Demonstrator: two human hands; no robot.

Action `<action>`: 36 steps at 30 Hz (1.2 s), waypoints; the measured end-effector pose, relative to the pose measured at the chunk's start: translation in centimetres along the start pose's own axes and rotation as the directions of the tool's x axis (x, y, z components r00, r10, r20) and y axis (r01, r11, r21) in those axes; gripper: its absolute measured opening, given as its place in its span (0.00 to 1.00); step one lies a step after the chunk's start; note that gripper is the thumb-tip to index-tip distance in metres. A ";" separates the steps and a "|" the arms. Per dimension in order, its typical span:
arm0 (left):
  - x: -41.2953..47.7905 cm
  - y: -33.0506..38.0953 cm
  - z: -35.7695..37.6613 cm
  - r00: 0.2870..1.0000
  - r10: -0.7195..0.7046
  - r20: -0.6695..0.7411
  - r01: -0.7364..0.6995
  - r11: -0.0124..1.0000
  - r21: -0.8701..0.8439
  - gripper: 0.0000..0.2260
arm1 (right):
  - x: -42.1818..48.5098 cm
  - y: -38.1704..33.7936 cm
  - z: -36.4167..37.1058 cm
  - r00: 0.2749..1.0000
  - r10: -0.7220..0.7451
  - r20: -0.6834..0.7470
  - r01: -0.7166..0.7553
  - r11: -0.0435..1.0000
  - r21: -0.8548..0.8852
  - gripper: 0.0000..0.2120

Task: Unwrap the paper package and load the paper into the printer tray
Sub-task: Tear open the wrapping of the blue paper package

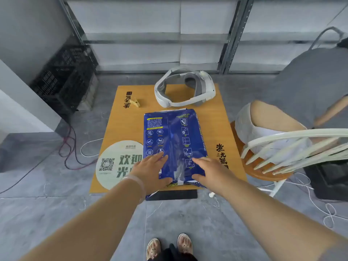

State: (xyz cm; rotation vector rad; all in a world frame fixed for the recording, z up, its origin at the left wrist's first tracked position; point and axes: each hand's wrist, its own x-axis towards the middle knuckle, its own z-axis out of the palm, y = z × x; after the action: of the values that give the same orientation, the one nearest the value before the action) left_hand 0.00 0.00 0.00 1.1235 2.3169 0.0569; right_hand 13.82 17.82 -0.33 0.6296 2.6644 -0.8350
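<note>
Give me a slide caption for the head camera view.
Both hands rest on the wrapped blue paper package on the orange table.

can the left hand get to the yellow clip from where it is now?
Probably yes. The left hand rests on the near end of the blue package; the clip lies in the open on the table beyond it, to the left of the headset. Nothing blocks the way.

Both my bare arms reach forward and down; my left hand [150,171] lies flat, fingers [160,157] spread, palm down — my right hand [209,171] likewise, fingers extended, thumb tucked low; a pale band circles my left wrist.
</note>
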 end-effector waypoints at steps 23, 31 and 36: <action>5.8 -2.9 3.5 0.966 0.225 -0.131 -0.175 0.935 0.310 0.37 | 6.1 0.1 5.6 0.897 0.048 -0.440 -0.037 0.999 0.034 0.13; 6.0 -3.0 3.5 0.967 0.225 -0.118 -0.184 0.941 0.283 0.37 | 6.2 0.4 5.4 0.901 0.059 -0.431 -0.034 0.997 0.067 0.16; 6.2 -3.1 3.5 0.967 0.230 -0.114 -0.191 0.941 0.278 0.37 | 6.2 0.2 5.6 0.890 0.092 -0.446 -0.054 0.994 0.097 0.11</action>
State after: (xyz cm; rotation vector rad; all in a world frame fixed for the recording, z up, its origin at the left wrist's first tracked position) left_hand -3.52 1.82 -6.64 1.5480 2.3708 -0.0979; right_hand 9.26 16.65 -7.25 1.0532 2.9980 -0.8673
